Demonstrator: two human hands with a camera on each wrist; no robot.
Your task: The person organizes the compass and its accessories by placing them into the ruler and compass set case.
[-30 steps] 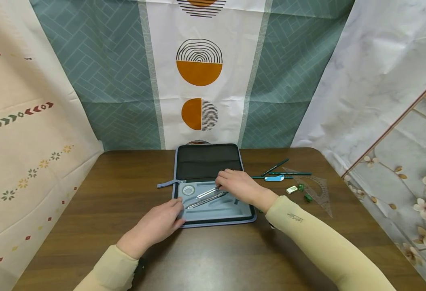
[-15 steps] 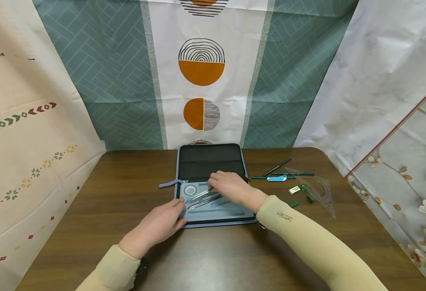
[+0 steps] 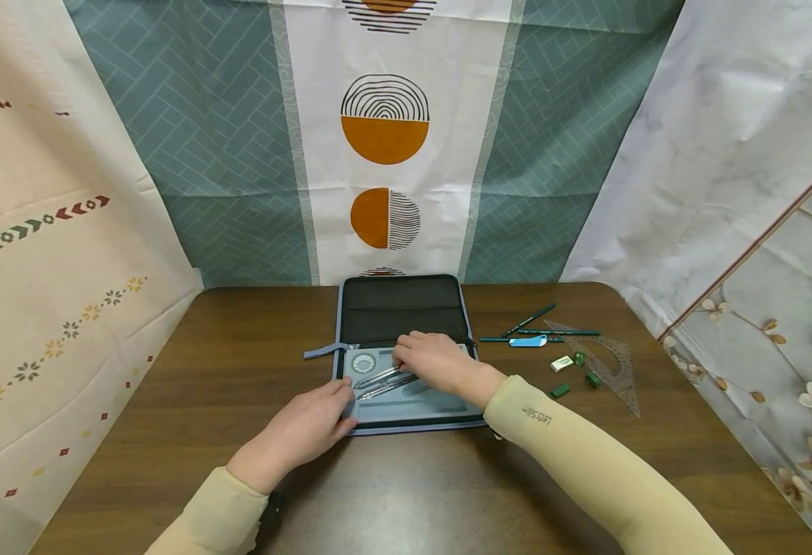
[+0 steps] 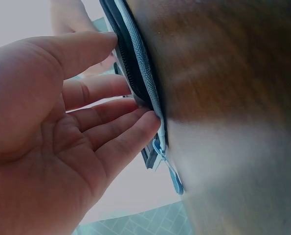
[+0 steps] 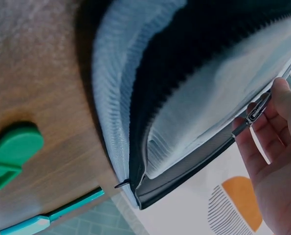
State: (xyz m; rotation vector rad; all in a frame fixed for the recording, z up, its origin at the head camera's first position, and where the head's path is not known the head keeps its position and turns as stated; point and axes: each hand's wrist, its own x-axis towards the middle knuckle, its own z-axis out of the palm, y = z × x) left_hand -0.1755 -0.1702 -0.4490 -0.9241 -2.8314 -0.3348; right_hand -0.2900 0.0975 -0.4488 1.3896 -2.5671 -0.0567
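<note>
Zip case point(image 3: 416, 425) lies spread open on the desk point(image 3: 260, 339), its black lid point(image 3: 402, 297) on the far side and its pale blue tray point(image 3: 422, 408) on the near side. Above the tray, the right hand point(image 3: 433, 359) pinches a metal compass point(image 5: 257, 111) between thumb and fingers, with a second metal instrument point(image 3: 386, 387) just beside it. The left hand point(image 3: 308, 416) rests against the case's left edge near the front corner, thumb and fingers loosely extended. A round disc point(image 3: 363, 363) sits in the tray's far left part. To the right are dark pencils point(image 3: 565, 332), a light blue tool point(image 3: 528, 341), a white-and-green eraser point(image 3: 561, 363), small green pieces point(image 3: 560, 391) and a clear set square point(image 3: 624, 384).
</note>
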